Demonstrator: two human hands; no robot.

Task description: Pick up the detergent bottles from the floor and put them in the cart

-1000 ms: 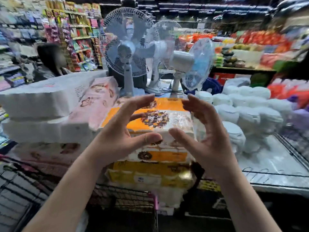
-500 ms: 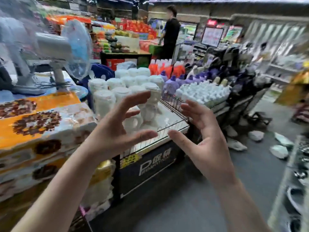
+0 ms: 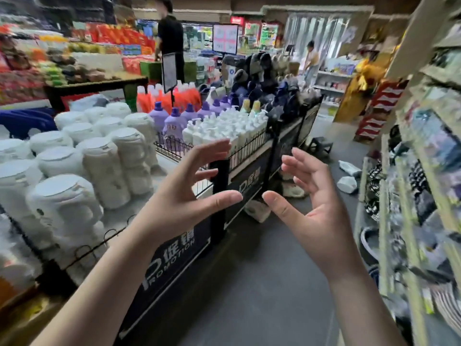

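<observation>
Detergent bottles [image 3: 347, 184]: white, lying tipped on floor at 2 o'clock from hands; more at cart foot, 12 o'clock. Probably heavy if full, rigid, slick plastic; moulded handle looks the best hold. Left hand [image 3: 184, 201], right hand [image 3: 314, 213]: empty, fingers spread, half-curled, palms facing. Cart [image 3: 174, 258] at 9 o'clock, stocked.

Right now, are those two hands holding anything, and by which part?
Nothing is held: the left hand and the right hand are both empty, fingers loosely spread in the air.
</observation>
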